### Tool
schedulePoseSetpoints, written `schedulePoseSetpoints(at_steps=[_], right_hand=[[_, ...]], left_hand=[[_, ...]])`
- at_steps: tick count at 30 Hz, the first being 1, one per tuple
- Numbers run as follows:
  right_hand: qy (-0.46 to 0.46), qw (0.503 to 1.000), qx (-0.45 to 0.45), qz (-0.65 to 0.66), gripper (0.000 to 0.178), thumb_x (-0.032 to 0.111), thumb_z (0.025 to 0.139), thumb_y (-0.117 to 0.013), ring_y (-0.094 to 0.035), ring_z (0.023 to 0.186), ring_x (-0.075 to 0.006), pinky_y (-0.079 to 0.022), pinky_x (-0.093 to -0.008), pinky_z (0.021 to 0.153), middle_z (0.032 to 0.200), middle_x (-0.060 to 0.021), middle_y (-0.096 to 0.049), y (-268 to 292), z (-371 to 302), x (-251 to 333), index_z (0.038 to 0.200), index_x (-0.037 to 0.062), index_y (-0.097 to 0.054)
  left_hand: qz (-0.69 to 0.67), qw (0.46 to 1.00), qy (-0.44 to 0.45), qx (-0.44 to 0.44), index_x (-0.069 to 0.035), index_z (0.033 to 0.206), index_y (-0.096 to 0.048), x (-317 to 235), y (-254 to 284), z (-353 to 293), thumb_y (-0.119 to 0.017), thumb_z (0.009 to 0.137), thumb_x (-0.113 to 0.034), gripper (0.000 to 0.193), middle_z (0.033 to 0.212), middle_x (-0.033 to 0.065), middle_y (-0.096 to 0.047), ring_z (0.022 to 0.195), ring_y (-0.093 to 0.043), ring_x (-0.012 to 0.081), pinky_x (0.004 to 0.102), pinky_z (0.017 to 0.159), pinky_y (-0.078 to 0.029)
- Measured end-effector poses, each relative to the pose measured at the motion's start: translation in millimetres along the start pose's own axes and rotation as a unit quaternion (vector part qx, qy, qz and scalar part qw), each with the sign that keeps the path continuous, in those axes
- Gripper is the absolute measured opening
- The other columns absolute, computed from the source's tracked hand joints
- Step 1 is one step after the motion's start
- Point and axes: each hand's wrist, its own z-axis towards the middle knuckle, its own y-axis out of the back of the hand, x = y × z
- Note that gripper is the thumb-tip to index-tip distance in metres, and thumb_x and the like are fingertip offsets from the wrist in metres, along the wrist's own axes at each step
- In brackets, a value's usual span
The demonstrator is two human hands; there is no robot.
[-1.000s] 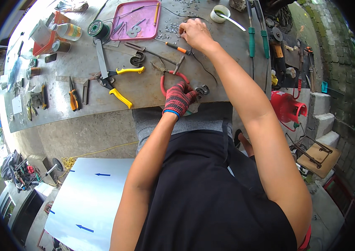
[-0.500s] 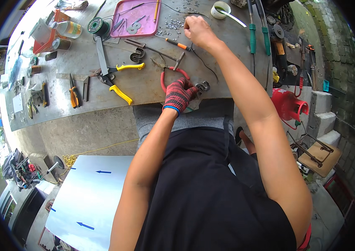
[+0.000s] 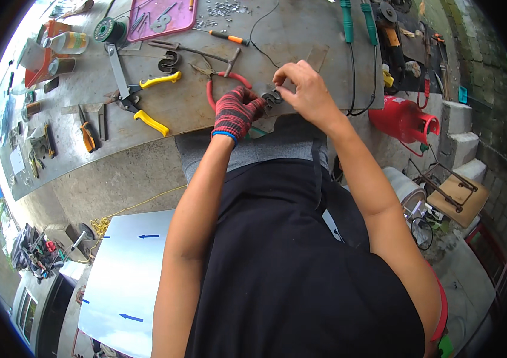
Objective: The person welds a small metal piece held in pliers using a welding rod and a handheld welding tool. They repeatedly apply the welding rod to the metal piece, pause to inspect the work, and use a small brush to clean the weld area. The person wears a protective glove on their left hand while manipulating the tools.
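Observation:
My left hand (image 3: 237,113), in a red and black striped glove, grips a small dark curved metal piece (image 3: 272,98) at the near edge of the metal bench. My bare right hand (image 3: 308,92) is beside it, thumb and index finger brought together at the piece; whatever lies between those fingertips is too small to make out. Red-handled pliers (image 3: 240,79) lie just beyond the glove, by a T-shaped metal rod (image 3: 229,63). Another dark curved piece (image 3: 170,62) rests farther left. An orange and black handled tool (image 3: 229,37) lies beyond the pliers.
Yellow-handled snips (image 3: 152,122) and orange-handled pliers (image 3: 88,138) lie on the left. At the back are a wire spool (image 3: 109,30), a pink tray (image 3: 179,18) and scattered small metal bits (image 3: 226,9). Green-handled cables (image 3: 348,24) run down the right, near a red gas cylinder (image 3: 406,119).
My right hand has come from the scattered metal bits back toward me, to the piece in my gloved hand. The view has shifted, so the bench things sit farther left and higher.

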Motion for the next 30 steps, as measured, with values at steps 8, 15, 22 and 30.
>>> schedulePoseSetpoints(at_steps=[8,15,22,30], right_hand=[[0.045,0.998,-0.042,-0.031,0.017,-0.002,0.080,-0.074,-0.062,0.090,-0.0259,-0.052,-0.0385,0.082,0.091,-0.0052,-0.069,-28,-19,-4,0.094,0.0050,-0.066],[0.048,0.997,-0.029,-0.045,0.016,0.003,0.085,-0.073,-0.062,0.094,-0.0269,-0.049,-0.0400,0.087,0.093,-0.0054,-0.070,-34,-19,-5,0.099,0.0065,-0.066],[0.053,0.997,-0.052,-0.036,0.018,0.002,0.082,-0.077,-0.062,0.085,-0.0253,-0.052,-0.0378,0.078,0.089,-0.0054,-0.069,-36,-17,-8,0.096,0.0060,-0.067],[-0.039,0.991,-0.124,0.028,0.018,0.007,0.087,-0.079,-0.060,0.076,-0.0130,-0.050,-0.0297,0.065,0.089,-0.0015,-0.071,-19,-15,-10,0.103,0.0075,-0.070]], left_hand=[[0.002,1.000,0.015,0.022,0.002,0.104,-0.068,-8,2,-2,-0.080,0.092,-0.013,0.023,0.092,0.0123,-0.076,0.082,-0.076,0.0193,0.0327,0.077,-0.063],[-0.001,1.000,0.012,0.009,0.002,0.104,-0.069,-8,0,-4,-0.079,0.093,-0.015,0.023,0.090,0.0126,-0.076,0.081,-0.075,0.0193,0.0323,0.075,-0.062],[-0.016,1.000,-0.009,0.004,0.002,0.101,-0.070,5,0,1,-0.081,0.091,-0.017,0.025,0.083,0.0119,-0.077,0.075,-0.074,0.0178,0.0317,0.070,-0.059],[-0.007,1.000,0.007,0.012,0.002,0.104,-0.069,-2,1,-1,-0.080,0.092,-0.012,0.022,0.092,0.0121,-0.076,0.083,-0.076,0.0191,0.0321,0.078,-0.062]])
